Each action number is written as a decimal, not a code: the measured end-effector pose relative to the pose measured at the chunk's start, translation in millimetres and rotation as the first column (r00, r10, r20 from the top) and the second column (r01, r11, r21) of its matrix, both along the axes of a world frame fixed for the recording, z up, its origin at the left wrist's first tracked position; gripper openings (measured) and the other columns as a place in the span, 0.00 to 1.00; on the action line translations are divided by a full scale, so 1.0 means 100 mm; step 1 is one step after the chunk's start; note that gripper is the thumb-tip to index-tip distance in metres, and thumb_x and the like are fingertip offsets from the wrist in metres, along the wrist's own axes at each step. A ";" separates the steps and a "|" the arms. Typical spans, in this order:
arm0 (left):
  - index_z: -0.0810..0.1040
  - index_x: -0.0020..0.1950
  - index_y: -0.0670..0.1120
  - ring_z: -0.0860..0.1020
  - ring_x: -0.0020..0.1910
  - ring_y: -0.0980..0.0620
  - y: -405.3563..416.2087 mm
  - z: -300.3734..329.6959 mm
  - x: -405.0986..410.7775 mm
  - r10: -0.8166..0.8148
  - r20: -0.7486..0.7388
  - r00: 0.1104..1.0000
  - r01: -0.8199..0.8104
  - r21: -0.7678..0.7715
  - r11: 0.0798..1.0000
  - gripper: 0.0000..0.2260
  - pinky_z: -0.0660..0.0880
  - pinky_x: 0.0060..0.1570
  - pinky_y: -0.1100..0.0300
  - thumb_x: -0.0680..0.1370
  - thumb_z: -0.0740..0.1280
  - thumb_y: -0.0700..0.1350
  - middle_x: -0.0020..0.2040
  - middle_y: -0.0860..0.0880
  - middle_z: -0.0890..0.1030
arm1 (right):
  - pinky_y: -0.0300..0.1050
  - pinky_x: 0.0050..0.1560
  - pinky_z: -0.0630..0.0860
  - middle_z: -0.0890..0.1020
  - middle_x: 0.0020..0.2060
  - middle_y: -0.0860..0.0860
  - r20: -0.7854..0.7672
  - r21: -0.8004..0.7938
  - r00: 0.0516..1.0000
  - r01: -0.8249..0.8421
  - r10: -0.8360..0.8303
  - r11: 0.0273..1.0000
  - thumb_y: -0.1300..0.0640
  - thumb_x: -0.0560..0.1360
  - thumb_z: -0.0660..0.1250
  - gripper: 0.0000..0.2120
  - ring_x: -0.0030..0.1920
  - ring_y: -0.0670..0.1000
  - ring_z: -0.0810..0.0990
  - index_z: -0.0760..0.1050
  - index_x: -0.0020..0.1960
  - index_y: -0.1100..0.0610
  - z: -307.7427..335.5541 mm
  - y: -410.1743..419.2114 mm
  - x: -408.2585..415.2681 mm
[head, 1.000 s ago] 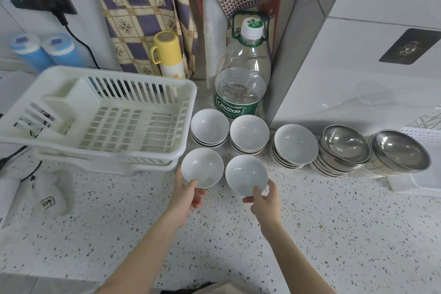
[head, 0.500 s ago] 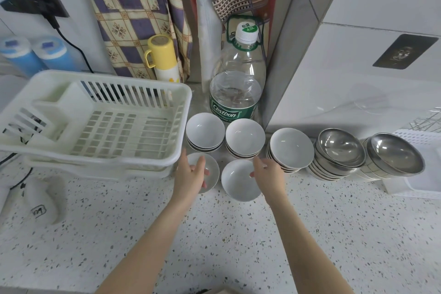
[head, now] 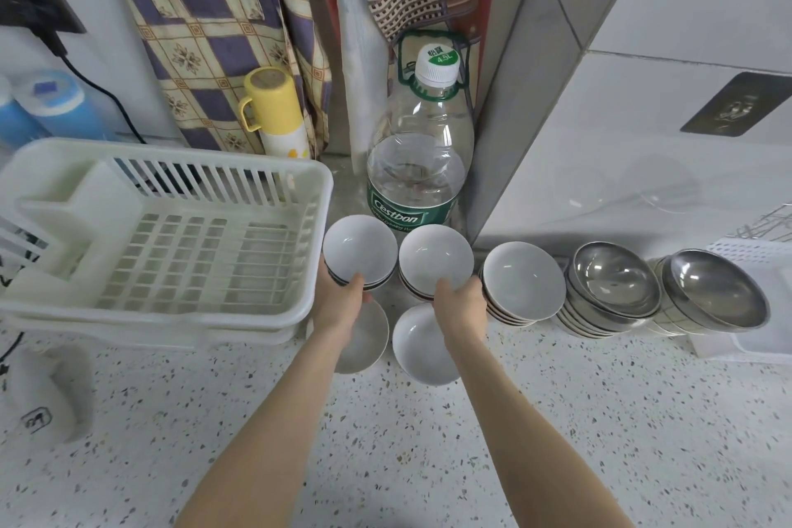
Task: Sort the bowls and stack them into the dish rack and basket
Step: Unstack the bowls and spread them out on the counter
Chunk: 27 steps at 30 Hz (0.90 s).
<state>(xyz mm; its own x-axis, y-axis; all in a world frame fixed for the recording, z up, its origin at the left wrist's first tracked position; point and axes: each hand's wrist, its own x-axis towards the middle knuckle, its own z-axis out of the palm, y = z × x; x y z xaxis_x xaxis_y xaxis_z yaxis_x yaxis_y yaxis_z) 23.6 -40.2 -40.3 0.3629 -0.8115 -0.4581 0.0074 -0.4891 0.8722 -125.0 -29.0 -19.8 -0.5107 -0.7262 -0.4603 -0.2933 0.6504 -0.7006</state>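
Left hand (head: 340, 304) gripping near rim of small white bowl stack (head: 360, 255), just right of dish rack (head: 171, 244). Right hand (head: 460, 307) gripping second white stack (head: 435, 259), further right. Two single bowls (head: 422, 349) on bench (head: 385, 442), nearer than rack.

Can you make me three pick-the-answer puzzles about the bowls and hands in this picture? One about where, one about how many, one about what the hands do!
1. Where is the dish rack?
A. left of the bowls
B. right of the bowls
C. behind the bottle

2. How many steel bowl stacks?
A. one
B. two
C. four

3. What is the left hand doing?
A. resting flat
B. pointing
C. gripping a white bowl stack

Answers: 1 A, the rack sits leftmost. 2 B, two shiny stacks at right. 3 C, thumb hooks over its rim.
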 end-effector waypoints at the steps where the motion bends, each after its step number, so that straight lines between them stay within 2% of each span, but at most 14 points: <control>1: 0.64 0.74 0.53 0.79 0.24 0.58 -0.02 -0.01 0.01 0.000 0.000 1.000 0.000 0.002 1.000 0.26 0.67 0.19 0.70 0.78 0.62 0.37 0.63 0.45 0.78 | 0.56 0.58 0.75 0.79 0.59 0.58 -0.027 0.001 1.000 -0.001 0.001 1.000 0.54 0.77 0.60 0.21 0.59 0.62 0.76 0.66 0.68 0.59 -0.01 0.00 0.01; 3: 0.64 0.74 0.53 0.80 0.24 0.60 -0.04 -0.03 0.01 0.001 -0.009 1.000 -0.001 -0.005 1.000 0.26 0.69 0.21 0.65 0.77 0.60 0.36 0.61 0.45 0.79 | 0.55 0.55 0.76 0.79 0.58 0.58 -0.072 0.008 0.997 -0.007 0.008 1.000 0.57 0.76 0.59 0.20 0.57 0.62 0.77 0.66 0.68 0.58 -0.02 0.02 0.03; 5: 0.64 0.74 0.54 0.82 0.29 0.56 -0.04 0.00 0.01 0.006 -0.038 0.999 -0.006 -0.010 1.000 0.26 0.78 0.34 0.53 0.77 0.58 0.36 0.59 0.47 0.80 | 0.55 0.54 0.76 0.80 0.57 0.58 -0.097 0.007 0.995 -0.015 0.016 1.000 0.58 0.76 0.58 0.21 0.56 0.62 0.78 0.65 0.68 0.58 -0.03 0.02 0.03; 7: 0.64 0.73 0.54 0.83 0.34 0.52 -0.04 0.03 0.01 0.006 -0.078 0.997 -0.007 -0.007 1.000 0.26 0.79 0.47 0.39 0.78 0.57 0.35 0.58 0.47 0.80 | 0.53 0.53 0.76 0.82 0.55 0.58 -0.091 -0.009 0.996 -0.018 0.017 1.000 0.60 0.75 0.57 0.22 0.55 0.61 0.78 0.64 0.69 0.56 -0.03 0.01 0.03; 8: 0.64 0.73 0.54 0.83 0.33 0.52 -0.04 0.03 0.01 0.006 -0.098 0.995 -0.007 -0.010 1.000 0.25 0.79 0.42 0.43 0.78 0.56 0.35 0.57 0.47 0.79 | 0.52 0.53 0.76 0.82 0.54 0.58 -0.086 -0.019 0.996 -0.017 0.015 1.000 0.60 0.75 0.57 0.23 0.55 0.61 0.78 0.63 0.70 0.56 -0.03 0.00 0.02; 10: 0.65 0.68 0.57 0.82 0.30 0.55 -0.05 0.04 0.00 0.004 -0.128 0.992 -0.006 -0.012 1.000 0.23 0.71 0.24 0.62 0.78 0.56 0.35 0.54 0.50 0.79 | 0.52 0.53 0.76 0.83 0.54 0.58 -0.076 -0.049 0.997 -0.007 0.003 0.999 0.61 0.75 0.56 0.23 0.55 0.61 0.79 0.63 0.70 0.55 -0.01 0.00 0.03; 12: 0.65 0.66 0.60 0.81 0.28 0.56 -0.06 0.04 0.01 0.010 -0.138 0.990 -0.010 -0.003 1.000 0.23 0.64 0.19 0.67 0.78 0.55 0.35 0.46 0.54 0.80 | 0.55 0.55 0.76 0.82 0.56 0.57 -0.070 -0.098 0.997 0.010 -0.017 0.995 0.63 0.75 0.56 0.25 0.55 0.61 0.78 0.63 0.71 0.54 0.01 0.01 0.05; 14: 0.64 0.68 0.60 0.81 0.30 0.53 -0.07 0.05 0.02 0.007 -0.150 0.989 -0.007 0.005 1.000 0.25 0.69 0.22 0.62 0.78 0.55 0.34 0.45 0.55 0.79 | 0.57 0.56 0.76 0.80 0.58 0.55 -0.074 -0.141 0.997 0.019 -0.029 0.990 0.64 0.76 0.55 0.26 0.55 0.61 0.78 0.62 0.73 0.54 0.02 0.03 0.07; 16: 0.62 0.71 0.59 0.81 0.32 0.52 -0.07 0.05 0.02 -0.013 -0.148 0.989 0.016 0.017 1.000 0.26 0.78 0.38 0.49 0.78 0.55 0.35 0.47 0.57 0.78 | 0.58 0.56 0.76 0.79 0.58 0.55 -0.079 -0.167 0.997 0.013 -0.027 0.986 0.64 0.76 0.54 0.26 0.55 0.61 0.77 0.61 0.74 0.53 0.03 0.04 0.07; 17: 0.62 0.72 0.59 0.81 0.32 0.52 -0.07 0.05 0.02 -0.015 -0.146 0.989 0.018 0.022 1.000 0.27 0.77 0.40 0.48 0.78 0.55 0.35 0.45 0.58 0.78 | 0.57 0.56 0.76 0.80 0.57 0.55 -0.083 -0.180 0.996 0.008 -0.023 0.984 0.64 0.76 0.54 0.26 0.54 0.61 0.77 0.61 0.74 0.53 0.04 0.05 0.08; 19: 0.64 0.68 0.61 0.81 0.32 0.53 -0.04 0.06 0.02 -0.001 -0.153 0.988 0.004 0.020 1.000 0.25 0.72 0.30 0.60 0.78 0.56 0.36 0.38 0.60 0.79 | 0.55 0.53 0.75 0.80 0.55 0.55 -0.088 -0.207 0.996 0.008 -0.027 0.978 0.65 0.76 0.54 0.27 0.52 0.61 0.77 0.60 0.74 0.52 0.05 0.07 0.08; 22: 0.66 0.55 0.64 0.81 0.34 0.52 0.01 0.11 0.01 0.029 -0.206 0.978 -0.027 0.015 1.000 0.20 0.64 0.24 0.65 0.79 0.57 0.36 0.31 0.59 0.80 | 0.50 0.47 0.73 0.81 0.51 0.56 -0.071 -0.246 0.997 0.024 -0.043 0.969 0.65 0.76 0.53 0.26 0.49 0.61 0.78 0.62 0.73 0.52 0.09 0.10 0.06; 25: 0.69 0.49 0.63 0.79 0.31 0.55 0.07 0.15 0.01 0.024 -0.260 0.965 -0.026 -0.002 1.000 0.20 0.62 0.19 0.70 0.80 0.56 0.35 0.39 0.49 0.82 | 0.53 0.49 0.75 0.80 0.46 0.57 -0.030 -0.276 0.998 0.039 -0.049 0.960 0.65 0.75 0.53 0.26 0.48 0.62 0.79 0.63 0.72 0.52 0.16 0.17 0.02; 27: 0.69 0.52 0.64 0.79 0.28 0.59 0.13 0.18 0.02 0.007 -0.269 0.963 -0.014 -0.026 1.000 0.21 0.61 0.19 0.69 0.80 0.56 0.34 0.43 0.46 0.81 | 0.51 0.46 0.75 0.82 0.43 0.58 0.021 -0.318 0.997 0.071 -0.067 0.946 0.65 0.75 0.53 0.27 0.43 0.58 0.81 0.62 0.73 0.50 0.22 0.25 -0.03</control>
